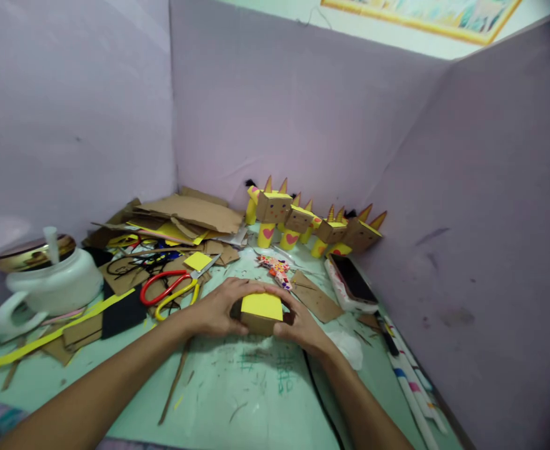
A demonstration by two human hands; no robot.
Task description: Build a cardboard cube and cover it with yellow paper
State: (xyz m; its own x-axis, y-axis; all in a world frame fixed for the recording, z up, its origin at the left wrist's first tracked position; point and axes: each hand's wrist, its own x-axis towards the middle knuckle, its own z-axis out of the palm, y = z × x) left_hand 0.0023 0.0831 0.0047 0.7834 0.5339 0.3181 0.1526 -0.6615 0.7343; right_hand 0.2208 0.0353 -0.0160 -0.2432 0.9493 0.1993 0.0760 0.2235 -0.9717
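Between my two hands is a small cardboard box (262, 308) with a yellow paper top, held low over the green tabletop. My left hand (223, 306) grips its left side, thumb on the front and fingers round the back. My right hand (298, 319) grips the right side the same way. Just left of my left hand lie scissors (172, 290) with one red and one yellow handle loop, beside a yellow paper square (198, 260). Behind my hands lies a colourful patterned scrap (275, 265), and a flat cardboard piece (317, 297) is to its right.
Several cardboard animal figures (275, 206) with horns stand at the back. A cardboard pile (190, 212) fills the back left, with a white teapot-like vessel (54, 281) before it. On the right are a phone (354, 278), markers (413, 381) and a black cable (319, 394).
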